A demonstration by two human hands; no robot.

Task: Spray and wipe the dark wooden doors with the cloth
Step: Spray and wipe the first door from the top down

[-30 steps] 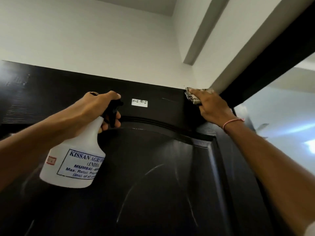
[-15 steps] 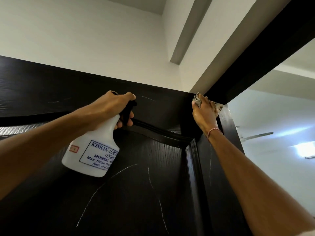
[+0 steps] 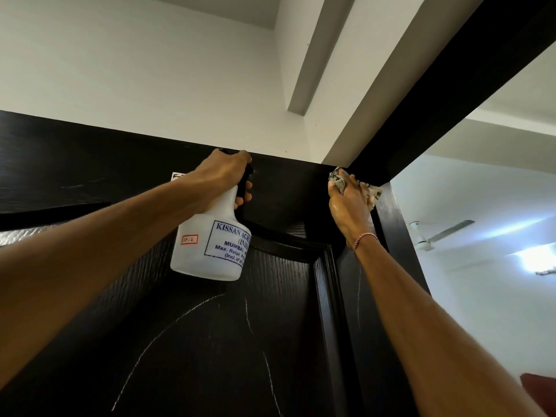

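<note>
well, the dark wooden door [image 3: 210, 341] fills the lower left of the view, seen from below. its grained panel is crossed by thin, pale, curved streaks and edged by a raised moulding. above it a white wall [image 3: 135, 70] rises to the ceiling, with a pale beam [image 3: 310, 61] running along it. the dark door frame [image 3: 451, 85] slants from the upper right down to the door's top right corner. past the frame, a lit room shows a ceiling fan [image 3: 442, 233] and a bright light [image 3: 535, 260].

both forearms reach up from the bottom edge. the white spray bottle [image 3: 207, 248] hangs in front of the door's upper part, slightly tilted. it carries a blue-printed label and a small red-bordered tag [image 3: 189, 239] that reads sp-2.

of the hands, the left hand [image 3: 222, 173] grips the bottle's dark spray head. its fingers are curled round the trigger and its knuckles are level with the door's top edge. the right hand [image 3: 349, 203], glossy across its back, holds the cloth [image 3: 338, 179] against the door's top right corner, just under the frame. its thumb and fingers are closed over the cloth. the cloth is patterned and bunched, and it sticks out on either side of the fingers.

a red and white thread [image 3: 364, 237] circles the right wrist. a small white sticker [image 3: 177, 176] on the door shows just behind the left wrist, mostly hidden.
</note>
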